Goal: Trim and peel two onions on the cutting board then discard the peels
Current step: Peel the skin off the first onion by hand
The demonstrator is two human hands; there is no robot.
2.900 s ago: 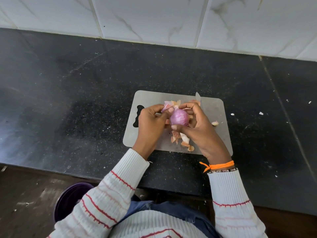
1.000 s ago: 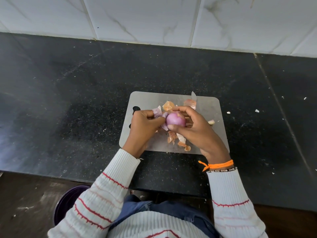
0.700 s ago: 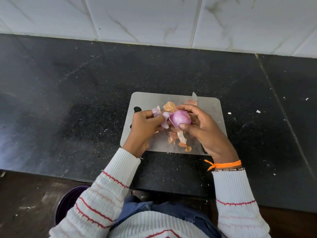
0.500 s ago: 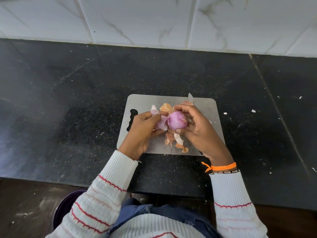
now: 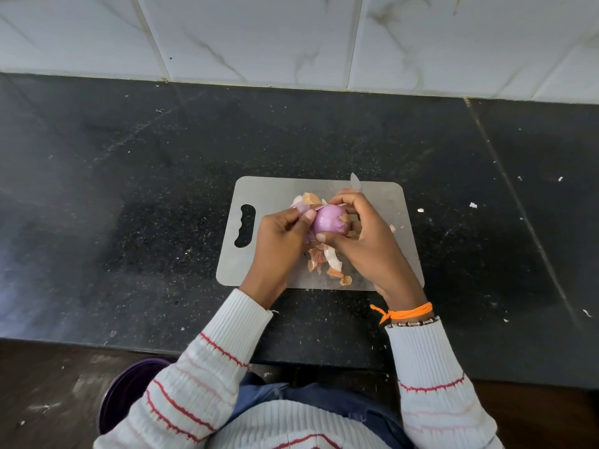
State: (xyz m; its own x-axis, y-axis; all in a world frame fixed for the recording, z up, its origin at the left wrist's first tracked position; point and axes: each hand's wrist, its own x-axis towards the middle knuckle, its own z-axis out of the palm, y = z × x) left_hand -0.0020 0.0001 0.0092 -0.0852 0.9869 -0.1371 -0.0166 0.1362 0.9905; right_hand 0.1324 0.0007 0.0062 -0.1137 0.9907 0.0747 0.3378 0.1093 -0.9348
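Observation:
A purple peeled onion (image 5: 329, 219) is held just above the grey cutting board (image 5: 272, 192), gripped from the right by my right hand (image 5: 366, 241). My left hand (image 5: 278, 241) pinches a pale purple strip of onion skin (image 5: 301, 207) at the onion's left side. Loose orange and white peels (image 5: 327, 260) lie on the board under and behind my hands. A knife tip (image 5: 355, 181) pokes out past the board's far edge; the rest of the knife is hidden by my right hand. Only one onion is visible.
The board lies on a black speckled countertop (image 5: 129, 189) backed by a white tiled wall (image 5: 291, 37). Small white scraps (image 5: 473, 205) dot the counter to the right. A dark purple bin (image 5: 129, 390) stands on the floor below the counter edge, at my left.
My left hand has kept pulling skin off the onion's left side while my right hand turned the onion slightly. More smooth purple surface shows now.

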